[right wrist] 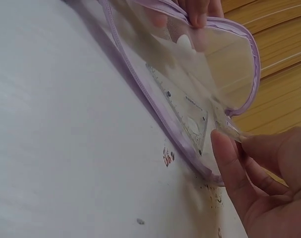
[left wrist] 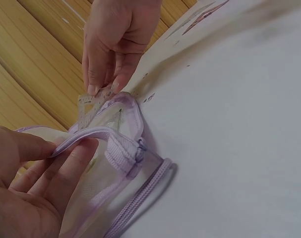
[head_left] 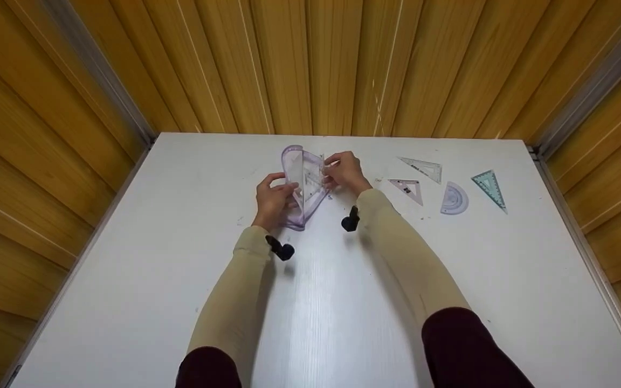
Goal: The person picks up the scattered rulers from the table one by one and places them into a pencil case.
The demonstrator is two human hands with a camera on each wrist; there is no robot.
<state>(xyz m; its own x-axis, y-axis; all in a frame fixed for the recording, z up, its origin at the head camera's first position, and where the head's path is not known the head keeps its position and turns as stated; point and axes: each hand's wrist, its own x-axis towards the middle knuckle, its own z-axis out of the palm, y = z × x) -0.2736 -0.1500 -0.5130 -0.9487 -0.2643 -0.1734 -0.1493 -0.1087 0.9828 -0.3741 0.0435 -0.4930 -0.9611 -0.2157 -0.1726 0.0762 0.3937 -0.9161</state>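
Note:
A see-through mesh zip pouch [head_left: 293, 156] with purple edging stands unzipped on the white table. My left hand [head_left: 274, 200] pinches the near side of its opening between thumb and fingers, and the purple zip edge [left wrist: 123, 154] bows away from that grip. At the far right of the mouth, my right hand [head_left: 345, 171] pinches a clear, marked drawing tool [left wrist: 84, 110] by its edge. This tool is partly within the opening, and its full shape is hidden. Inside the pouch lies a clear set square [right wrist: 185, 111] with printed scales.
Right of the pouch lie a clear set square [head_left: 430, 168], a pinkish set square [head_left: 416, 189], a pale purple protractor [head_left: 455, 206] and a teal set square [head_left: 494, 195]. Wood-look panels [head_left: 332, 64] rise behind the white table [head_left: 181, 215]. Small dark specks mark its surface.

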